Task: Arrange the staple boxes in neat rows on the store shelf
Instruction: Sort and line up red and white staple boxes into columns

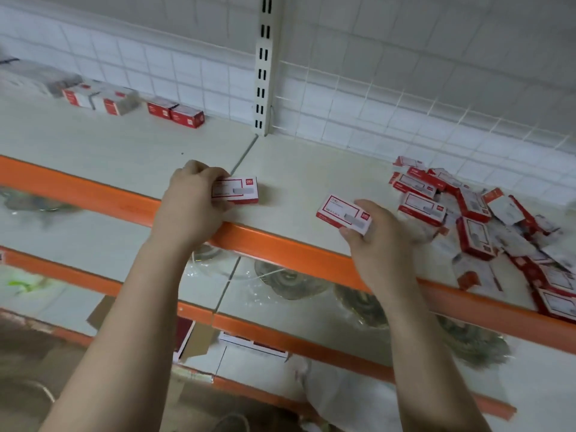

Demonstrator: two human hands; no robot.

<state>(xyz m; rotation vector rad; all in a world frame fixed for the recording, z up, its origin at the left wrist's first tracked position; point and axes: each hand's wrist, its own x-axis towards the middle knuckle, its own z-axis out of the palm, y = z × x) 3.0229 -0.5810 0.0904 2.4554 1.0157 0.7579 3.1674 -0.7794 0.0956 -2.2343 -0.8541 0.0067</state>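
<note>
Currently both hands each held one staple box over the shelf (296, 169). Left hand (190, 201) had its fingers curled shut round the left end of a box (236, 190), which sat on or just above the shelf near the orange front lip (280, 247). Right hand (378, 241) pinched a second box (343, 215) from below, thumb along one long side, tilted and clear of the surface. Loose pile (486, 226) lay jumbled to the right; two boxes (176, 115) stood side by side at the back left. Judged: boxes light, stiff card, smooth print, dense contents. Best held across the long sides; corners may crush if squeezed.
</note>
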